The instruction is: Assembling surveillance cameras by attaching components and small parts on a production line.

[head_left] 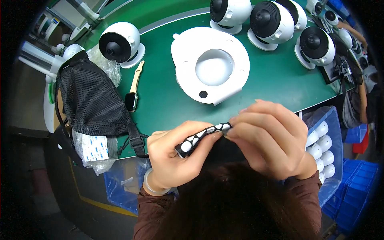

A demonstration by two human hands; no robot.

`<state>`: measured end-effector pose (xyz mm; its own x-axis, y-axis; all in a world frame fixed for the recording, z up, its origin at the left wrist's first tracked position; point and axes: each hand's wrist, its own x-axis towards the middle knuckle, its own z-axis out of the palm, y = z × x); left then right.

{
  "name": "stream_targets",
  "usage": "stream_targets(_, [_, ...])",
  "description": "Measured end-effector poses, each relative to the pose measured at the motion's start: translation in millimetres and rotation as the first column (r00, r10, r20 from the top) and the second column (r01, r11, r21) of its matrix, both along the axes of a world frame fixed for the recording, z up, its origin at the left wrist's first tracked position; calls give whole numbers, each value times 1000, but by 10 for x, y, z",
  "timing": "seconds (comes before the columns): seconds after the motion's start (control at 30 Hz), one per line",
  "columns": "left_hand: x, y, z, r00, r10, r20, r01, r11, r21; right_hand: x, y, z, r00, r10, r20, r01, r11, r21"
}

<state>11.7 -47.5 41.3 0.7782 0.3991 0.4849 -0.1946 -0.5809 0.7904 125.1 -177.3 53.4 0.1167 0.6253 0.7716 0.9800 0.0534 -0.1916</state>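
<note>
My left hand (176,160) is closed around a narrow black-and-white patterned object (195,140), held near the table's front edge. Its exact kind does not show. My right hand (272,140) is closed too, its thumb and fingertips pinching the right end of the same piece. The fingers cover part of both ends. Beyond my hands lies a white rounded plastic housing (186,50) with a large round opening and a black dot near its front. It rests on the green table (160,92), apart from both hands.
White ball-shaped devices with black fronts (272,20) stand along the back; another (120,43) stands left. A smartwatch (131,100) and black mesh bag (94,94) lie at left, near bubble wrap (106,64). Right of the table, a blue-lined bin (336,140) holds several white domes (327,157).
</note>
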Motion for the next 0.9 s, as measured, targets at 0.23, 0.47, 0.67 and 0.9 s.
stream_targets(0.23, [71, 69, -126, 997, 75, 2, -74, 973, 217, 350, -15, 43, 769, -151, -621, 131, 988, -77])
stream_targets(0.47, [220, 48, -179, 997, 71, 28, -71, 997, 28, 394, 86, 66, 682, -168, -712, 91, 985, -145])
stream_targets(0.67, [228, 67, -197, 997, 62, 41, -65, 994, 83, 391, 117, 55, 690, -201, -696, 119, 979, -165])
stream_targets(0.9, [214, 90, -190, 998, 50, 26, -53, 995, 90, 369, 144, 60, 699, -224, -679, 130, 974, -187])
